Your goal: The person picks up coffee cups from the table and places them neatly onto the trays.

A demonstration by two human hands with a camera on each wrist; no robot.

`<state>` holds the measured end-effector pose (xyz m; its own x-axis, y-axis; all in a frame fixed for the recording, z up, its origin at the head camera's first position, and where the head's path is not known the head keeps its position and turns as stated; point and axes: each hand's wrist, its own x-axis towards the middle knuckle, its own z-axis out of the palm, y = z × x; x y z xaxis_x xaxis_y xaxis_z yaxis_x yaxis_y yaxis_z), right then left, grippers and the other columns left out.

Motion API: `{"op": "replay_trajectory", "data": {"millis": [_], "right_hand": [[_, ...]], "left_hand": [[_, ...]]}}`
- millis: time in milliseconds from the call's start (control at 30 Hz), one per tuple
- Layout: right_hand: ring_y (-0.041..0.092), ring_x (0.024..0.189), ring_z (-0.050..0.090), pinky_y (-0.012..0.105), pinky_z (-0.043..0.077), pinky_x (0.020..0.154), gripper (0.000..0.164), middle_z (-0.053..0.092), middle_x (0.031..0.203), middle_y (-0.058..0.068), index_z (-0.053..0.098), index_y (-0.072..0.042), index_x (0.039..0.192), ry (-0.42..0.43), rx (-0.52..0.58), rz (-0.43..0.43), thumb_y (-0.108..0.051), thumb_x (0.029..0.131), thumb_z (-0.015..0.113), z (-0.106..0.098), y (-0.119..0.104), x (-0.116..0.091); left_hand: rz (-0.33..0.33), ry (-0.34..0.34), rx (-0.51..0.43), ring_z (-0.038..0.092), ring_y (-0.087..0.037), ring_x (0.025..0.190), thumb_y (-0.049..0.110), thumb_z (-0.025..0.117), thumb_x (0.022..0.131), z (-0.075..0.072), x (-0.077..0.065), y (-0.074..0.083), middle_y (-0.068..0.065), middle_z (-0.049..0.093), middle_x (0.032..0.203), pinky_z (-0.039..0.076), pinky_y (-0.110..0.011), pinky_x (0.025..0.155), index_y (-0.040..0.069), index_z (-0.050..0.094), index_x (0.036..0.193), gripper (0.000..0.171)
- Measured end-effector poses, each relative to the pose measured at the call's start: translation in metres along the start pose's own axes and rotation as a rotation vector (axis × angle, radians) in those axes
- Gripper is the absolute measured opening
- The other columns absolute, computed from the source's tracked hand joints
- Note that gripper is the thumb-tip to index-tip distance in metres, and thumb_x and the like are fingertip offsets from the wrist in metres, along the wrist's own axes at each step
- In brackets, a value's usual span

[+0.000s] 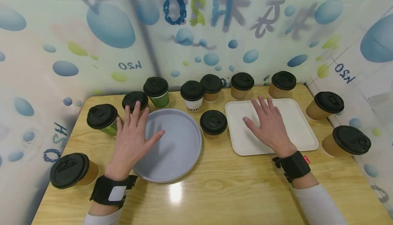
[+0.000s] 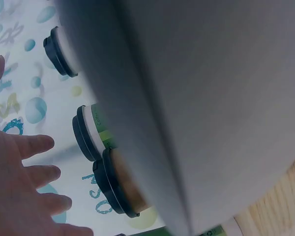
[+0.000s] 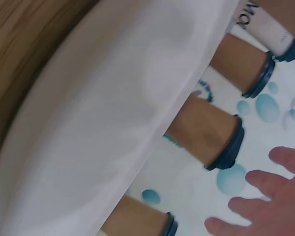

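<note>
We spread our left hand [image 1: 130, 144] wide over the left rim of the round gray tray [image 1: 176, 144], our right hand [image 1: 271, 126] over the white rectangular tray [image 1: 296, 122]; a black-lidded cup [image 1: 213, 124] stands between.

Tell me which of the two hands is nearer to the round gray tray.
Left. The left hand is at the left edge of the round gray tray; the right hand is off to its right, over the white tray.

On the table [image 1: 221, 191], a plate [image 1: 178, 143] lies left of frame centre; a tray [image 1: 297, 126] lies right; one cup [image 1: 213, 124] stands between; other cups [image 1: 242, 85] stand behind and at both sides.
</note>
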<state>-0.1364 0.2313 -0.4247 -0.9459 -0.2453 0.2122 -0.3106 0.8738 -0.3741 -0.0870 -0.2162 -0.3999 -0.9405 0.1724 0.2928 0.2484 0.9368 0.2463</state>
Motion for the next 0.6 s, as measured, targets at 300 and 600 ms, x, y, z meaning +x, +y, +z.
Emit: {"op": "replay_trajectory", "data": {"millis": [300, 600], "right_hand": [[0.036, 0.156, 0.019, 0.061, 0.022, 0.12, 0.084, 0.025, 0.169, 0.015, 0.028, -0.008, 0.164, -0.088, 0.204, -0.068, -0.05, 0.1, 0.063, 0.001, -0.031, -0.001], [0.03, 0.155, 0.025, 0.053, 0.025, 0.122, 0.098, 0.026, 0.169, 0.01, 0.024, -0.011, 0.165, -0.172, 0.281, -0.126, -0.053, 0.091, 0.074, 0.014, -0.06, 0.002]], "left_hand": [[-0.002, 0.011, -0.041, 0.012, -0.049, 0.155, 0.059, 0.068, 0.092, -0.001, -0.003, 0.002, -0.019, 0.017, 0.171, 0.016, -0.079, 0.112, 0.003, 0.044, 0.155, 0.088], [0.002, 0.024, -0.072, 0.015, -0.05, 0.153, 0.055, 0.072, 0.091, -0.002, -0.006, 0.003, -0.019, 0.019, 0.17, 0.018, -0.078, 0.112, 0.002, 0.045, 0.154, 0.086]]}}
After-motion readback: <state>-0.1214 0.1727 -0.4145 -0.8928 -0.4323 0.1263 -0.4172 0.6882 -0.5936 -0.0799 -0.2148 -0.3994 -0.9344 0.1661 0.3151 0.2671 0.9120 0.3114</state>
